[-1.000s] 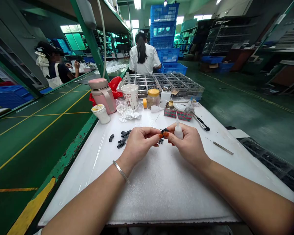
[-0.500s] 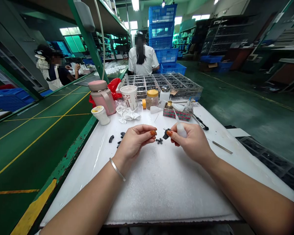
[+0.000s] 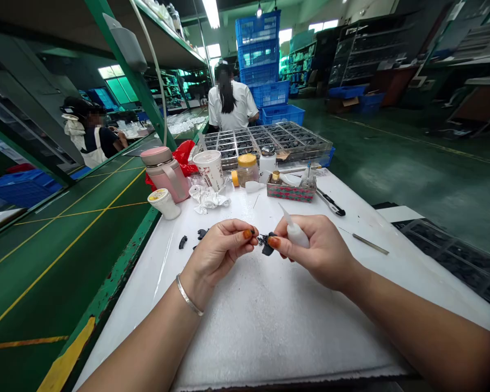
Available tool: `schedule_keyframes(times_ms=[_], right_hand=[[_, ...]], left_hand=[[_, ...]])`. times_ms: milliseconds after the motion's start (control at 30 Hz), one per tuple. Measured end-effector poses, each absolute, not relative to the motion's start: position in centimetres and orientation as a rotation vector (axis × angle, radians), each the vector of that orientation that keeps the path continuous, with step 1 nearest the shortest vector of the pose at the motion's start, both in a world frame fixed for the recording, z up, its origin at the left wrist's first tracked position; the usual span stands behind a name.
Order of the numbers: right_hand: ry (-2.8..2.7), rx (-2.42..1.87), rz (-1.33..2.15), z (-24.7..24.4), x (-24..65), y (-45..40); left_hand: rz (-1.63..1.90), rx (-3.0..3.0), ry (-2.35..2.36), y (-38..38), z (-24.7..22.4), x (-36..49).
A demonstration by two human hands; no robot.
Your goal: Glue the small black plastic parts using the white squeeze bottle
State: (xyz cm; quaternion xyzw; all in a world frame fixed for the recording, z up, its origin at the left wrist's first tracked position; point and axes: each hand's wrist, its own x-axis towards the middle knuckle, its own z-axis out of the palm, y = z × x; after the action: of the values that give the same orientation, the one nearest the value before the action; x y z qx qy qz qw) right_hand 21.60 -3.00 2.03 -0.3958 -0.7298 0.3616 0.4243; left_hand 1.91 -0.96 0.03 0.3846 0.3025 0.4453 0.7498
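Here come both forearms (image 3: 147, 340) from the bottom corners, wrists low, left hand (image 3: 218, 255) curled just left of centre, its orange-nailed fingertips (image 3: 248, 234) pinched, right hand (image 3: 318, 253) gripping closed, reaching in from the right, hands nearly meeting mid-frame

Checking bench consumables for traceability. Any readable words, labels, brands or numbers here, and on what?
Paper cup: dark printed characters, too blurred to read.
Yellow lid of the small white pot: faint print, too small to read.
Glass jar with yellow lid: no readable text.
No other word, brand or number can be read.
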Motion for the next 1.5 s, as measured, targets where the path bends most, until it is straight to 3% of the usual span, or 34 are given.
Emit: schedule_keyframes(times_ms=[1500], right_hand=[[-1.914,-1.034,0.723,1.8,21.07,-3.49]], left_hand=[[0.968,0.834,0.584,-1.29,-0.57,2.2]])
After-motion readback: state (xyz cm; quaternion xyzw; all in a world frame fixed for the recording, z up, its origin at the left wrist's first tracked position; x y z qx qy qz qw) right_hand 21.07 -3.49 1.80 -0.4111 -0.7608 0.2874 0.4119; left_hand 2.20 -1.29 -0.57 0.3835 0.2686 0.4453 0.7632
